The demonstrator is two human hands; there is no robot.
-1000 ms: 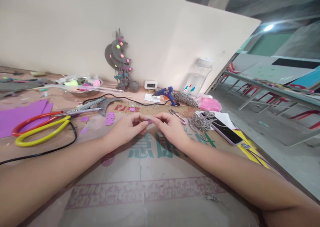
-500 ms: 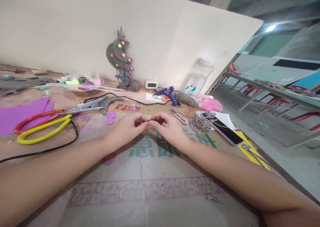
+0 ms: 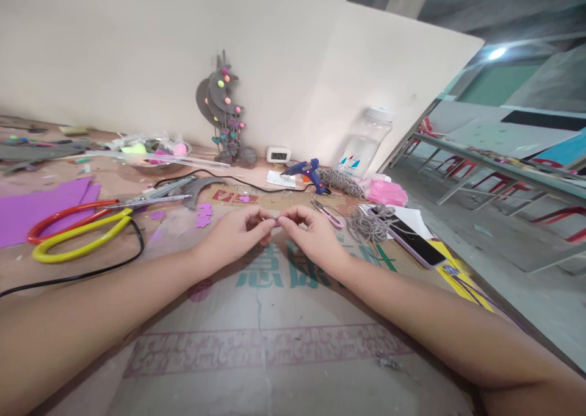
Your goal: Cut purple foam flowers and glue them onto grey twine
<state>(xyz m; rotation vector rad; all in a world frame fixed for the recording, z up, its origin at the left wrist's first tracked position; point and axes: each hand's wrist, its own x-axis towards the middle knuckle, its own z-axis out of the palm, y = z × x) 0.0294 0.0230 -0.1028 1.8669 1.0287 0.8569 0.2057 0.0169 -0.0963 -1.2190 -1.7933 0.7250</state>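
My left hand (image 3: 242,230) and my right hand (image 3: 311,230) meet over the printed cardboard (image 3: 274,337), thumbs nearly touching. Between their fingertips is a tiny dark purplish piece (image 3: 276,221); its kind is too small to make out. Both hands are closed in a pinch. Just left of my left hand lie purple foam cut-outs (image 3: 204,215), with another purple cut-out (image 3: 245,199) behind the hands. A pink craft knife (image 3: 328,213) lies beyond my right hand, near a loose tangle of grey cord (image 3: 373,222).
Red-and-yellow-handled scissors (image 3: 82,230), purple sheets (image 3: 41,211) and a black cable (image 3: 91,274) are left. At the back stand a bowl (image 3: 153,167), moon-shaped decoration (image 3: 224,105), timer (image 3: 278,155), blue glue gun (image 3: 309,172) and bottle (image 3: 364,141). A phone (image 3: 414,239) lies right.
My hands stay pinched together; the fingertips have shifted very slightly, and a bit more of the purplish piece shows between them. The rest has not moved.
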